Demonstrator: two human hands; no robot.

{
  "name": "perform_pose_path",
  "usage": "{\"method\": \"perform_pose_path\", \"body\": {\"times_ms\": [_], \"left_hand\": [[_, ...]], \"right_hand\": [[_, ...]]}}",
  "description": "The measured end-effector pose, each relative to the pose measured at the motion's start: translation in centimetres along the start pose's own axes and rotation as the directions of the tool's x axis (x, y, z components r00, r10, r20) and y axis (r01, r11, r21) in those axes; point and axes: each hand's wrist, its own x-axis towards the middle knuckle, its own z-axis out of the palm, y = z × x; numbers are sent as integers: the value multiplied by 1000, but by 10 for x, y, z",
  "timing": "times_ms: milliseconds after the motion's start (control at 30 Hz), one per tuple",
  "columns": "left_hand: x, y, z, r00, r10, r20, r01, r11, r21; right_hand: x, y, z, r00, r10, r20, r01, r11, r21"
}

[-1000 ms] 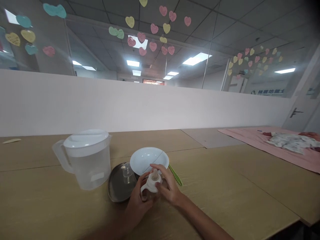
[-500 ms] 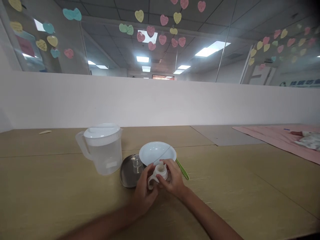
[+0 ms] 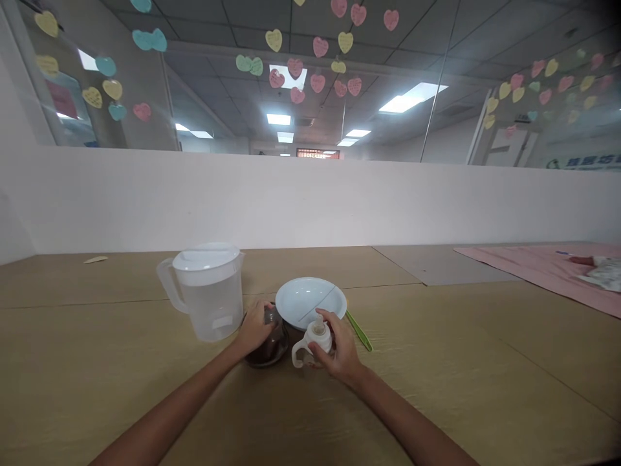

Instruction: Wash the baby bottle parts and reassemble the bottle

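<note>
My right hand (image 3: 339, 349) is closed round a baby bottle (image 3: 317, 336) with a white collar, a white side handle and a clear teat pointing up. The bottle's lower part is mostly hidden by the fingers. Over the dark metal tray (image 3: 266, 357), my left hand (image 3: 256, 329) has its fingers round a small clear plastic cap (image 3: 270, 315). Part of the tray is covered by that hand. Just behind the bottle sits a white bowl (image 3: 310, 299). A green-handled utensil (image 3: 359, 331) lies at the bowl's right side, its far end hidden.
To the left stands a lidded translucent pitcher (image 3: 213, 304) with its handle facing left. A pink cloth (image 3: 548, 272) with a doll-like figure (image 3: 601, 273) on it covers the far right of the table. A white wall (image 3: 310, 200) runs behind.
My left hand has left the bottle and moved left to the clear cap on the tray. The teat now stands up from the bottle's collar. My right hand still holds the bottle.
</note>
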Motion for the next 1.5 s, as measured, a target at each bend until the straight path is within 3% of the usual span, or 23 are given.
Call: {"method": "perform_pose_path", "body": {"times_ms": [100, 200, 267, 333, 433, 533, 767, 1100, 1500], "left_hand": [[0, 1, 0, 999, -31, -15, 31, 1000, 1], [-3, 19, -8, 979, -47, -198, 39, 998, -42], [-9, 41, -14, 933, 7, -360, -54, 991, -122], [-18, 65, -18, 896, 103, -432, -211, 955, -209], [-36, 92, -14, 898, 249, -362, -369, 875, -314], [-48, 99, -4, 890, 371, -265, -441, 846, -299], [-54, 96, 9, 912, 408, -37, -388, 829, -403], [-65, 78, 27, 945, 327, -4, -309, 888, -342], [-64, 63, 31, 923, 384, -18, -374, 887, -271]], "right_hand": [[1, 0, 0, 1000, -6, 6, 6, 1000, -6], [1, 0, -1, 1000, 13, 5, -13, 1000, -19], [0, 0, 0, 1000, 26, -3, -26, 999, -24], [-1, 2, 2, 999, 38, -13, -38, 999, -23], [-2, 4, 5, 998, 56, -28, -56, 998, 5], [-4, 6, 6, 996, 76, -35, -75, 997, 31], [-6, 7, 8, 997, 63, -39, -62, 997, 34], [-6, 7, 8, 992, -98, -85, 90, 992, -89], [-5, 8, 18, 989, -70, -129, 55, 992, -117]]}}
